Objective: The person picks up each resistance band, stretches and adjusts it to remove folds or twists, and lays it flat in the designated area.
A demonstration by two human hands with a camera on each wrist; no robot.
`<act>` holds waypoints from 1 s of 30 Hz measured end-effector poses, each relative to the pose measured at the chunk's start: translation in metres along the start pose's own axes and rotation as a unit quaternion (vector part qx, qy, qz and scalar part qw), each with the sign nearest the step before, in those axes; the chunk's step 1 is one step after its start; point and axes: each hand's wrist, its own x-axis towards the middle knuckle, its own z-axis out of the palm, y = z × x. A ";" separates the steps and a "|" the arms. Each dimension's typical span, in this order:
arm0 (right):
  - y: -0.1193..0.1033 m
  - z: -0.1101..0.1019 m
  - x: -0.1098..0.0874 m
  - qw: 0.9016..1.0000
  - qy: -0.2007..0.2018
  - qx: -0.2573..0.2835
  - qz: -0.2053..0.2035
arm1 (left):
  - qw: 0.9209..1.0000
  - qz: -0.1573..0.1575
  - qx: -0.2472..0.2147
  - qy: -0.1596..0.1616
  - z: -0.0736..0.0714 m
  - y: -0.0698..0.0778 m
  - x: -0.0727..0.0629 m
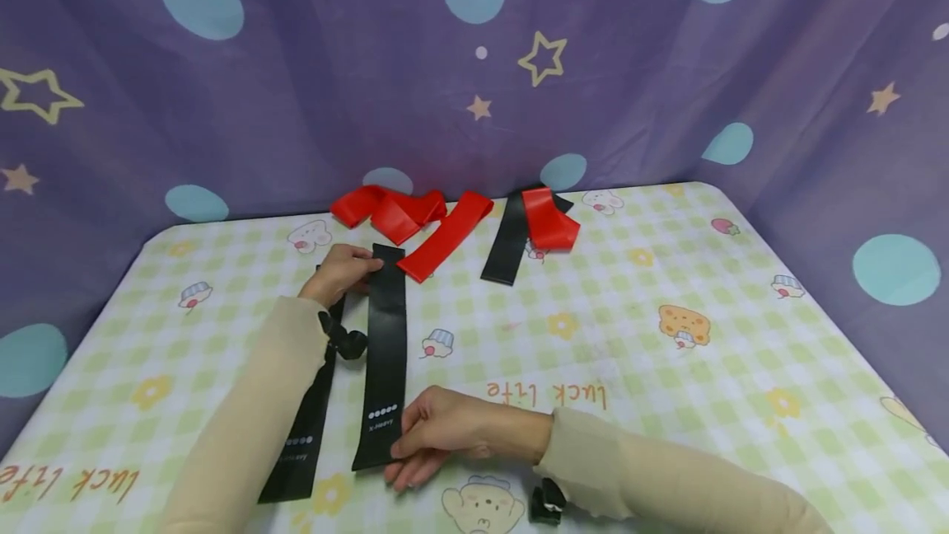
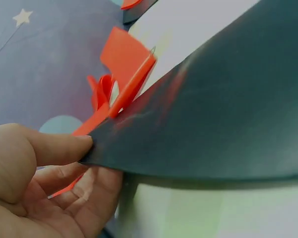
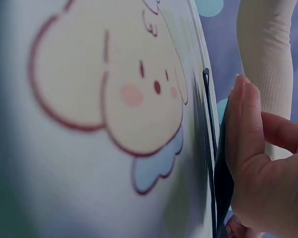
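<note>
A flat black resistance band [image 1: 387, 328] marked "X-Heavy" is stretched lengthwise, front to back, over the left half of the table. My left hand [image 1: 343, 272] pinches its far end between thumb and fingers; in the left wrist view the band [image 2: 203, 114] slants away from the fingertips. At the near end, my right hand [image 1: 448, 427] holds the right corner, thumb on top and fingers beneath. In the right wrist view, dark band [image 3: 223, 178] shows edge-on beside the right hand [image 3: 258, 144]. A second black band [image 1: 302, 435] with similar print lies to the left, partly hidden under my left forearm.
Along the table's back edge lie a crumpled red band [image 1: 404, 213] and a flatter red strip [image 1: 448, 237]. Farther right, another black band [image 1: 507, 241] has a folded red piece [image 1: 550, 221] over it. A patterned cloth [image 1: 630, 452] covers the table; a purple curtain [image 1: 356, 64] hangs behind.
</note>
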 end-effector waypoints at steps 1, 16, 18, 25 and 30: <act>0.000 0.000 0.001 1.000 0.003 -0.004 0.001 | 1.000 0.006 0.003 -0.001 -0.002 0.000 -0.001; -0.008 0.009 0.020 0.999 -0.002 -0.030 0.026 | 0.997 0.025 0.034 0.065 -0.021 -0.010 0.002; -0.009 0.008 0.022 0.999 0.002 -0.034 0.026 | 0.996 0.030 0.036 0.077 -0.023 -0.013 0.003; -0.010 0.007 0.026 0.998 -0.007 -0.046 0.034 | 0.996 0.037 0.035 0.067 -0.030 -0.017 0.001; -0.011 0.011 0.027 0.997 -0.021 -0.055 0.040 | 0.991 0.065 0.096 0.072 -0.031 -0.012 -0.001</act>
